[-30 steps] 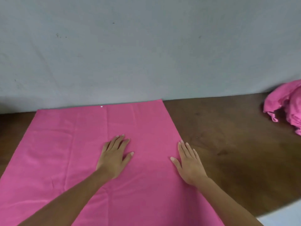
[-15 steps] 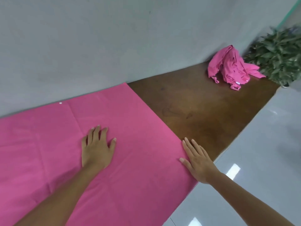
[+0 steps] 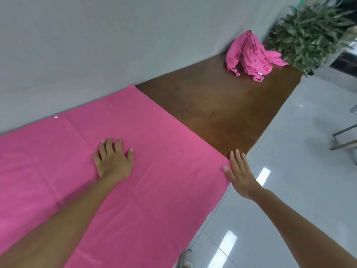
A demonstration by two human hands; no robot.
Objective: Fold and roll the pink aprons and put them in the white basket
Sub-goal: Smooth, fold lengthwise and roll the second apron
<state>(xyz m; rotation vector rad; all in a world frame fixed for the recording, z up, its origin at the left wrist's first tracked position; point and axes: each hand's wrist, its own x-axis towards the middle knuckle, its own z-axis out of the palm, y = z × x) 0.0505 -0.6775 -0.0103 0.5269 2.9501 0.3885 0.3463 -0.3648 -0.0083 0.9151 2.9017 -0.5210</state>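
One smooth pink fabric apron (image 3: 154, 180) is lying spread on the dark brown wooden table (image 3: 222, 109), its far edge along the grey wall. The left hand (image 3: 113, 161) is pressing on its middle, fingers straight and spread, gripping nothing, probably pinning the cloth for a fold. The right hand (image 3: 240, 175) is lying flat at the apron's right edge, fingers straight and together, likely squaring that side. One crumpled pink heap (image 3: 251, 55) is sitting well apart beside one leafy green plant (image 3: 309, 33) — its apron count is unclear. No white basket is showing.

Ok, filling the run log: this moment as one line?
left hand: flat on spread apron | right hand: flat at its edge | crumpled aprons: by plant | basket: unseen
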